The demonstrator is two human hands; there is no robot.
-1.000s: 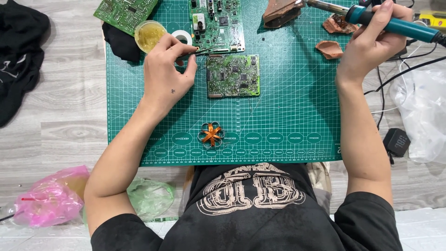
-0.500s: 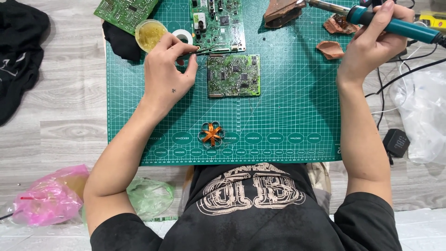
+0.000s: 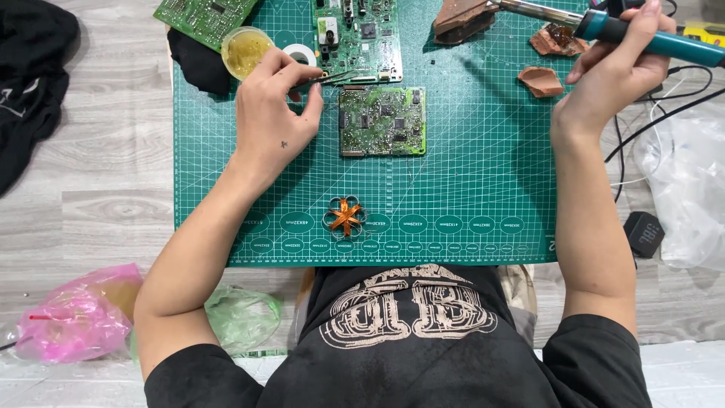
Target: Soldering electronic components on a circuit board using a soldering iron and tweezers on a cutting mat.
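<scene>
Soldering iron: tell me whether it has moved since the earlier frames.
No. The soldering iron in the right hand sits where it was, its metal shaft above the brown shard on the green cutting mat.

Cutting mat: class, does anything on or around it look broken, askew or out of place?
Yes. Broken reddish-brown shards lie scattered at the green cutting mat's top right, below the soldering iron in the right hand. A small orange ribbon flower looks odd among circuit boards.

Cutting mat (image 3: 468,174): matt green rubbery sheet
Soldering iron (image 3: 642,39): smooth teal plastic handle, metal shaft
Floor (image 3: 98,189): grey wood grain
Bags (image 3: 72,317): glossy thin plastic
</scene>
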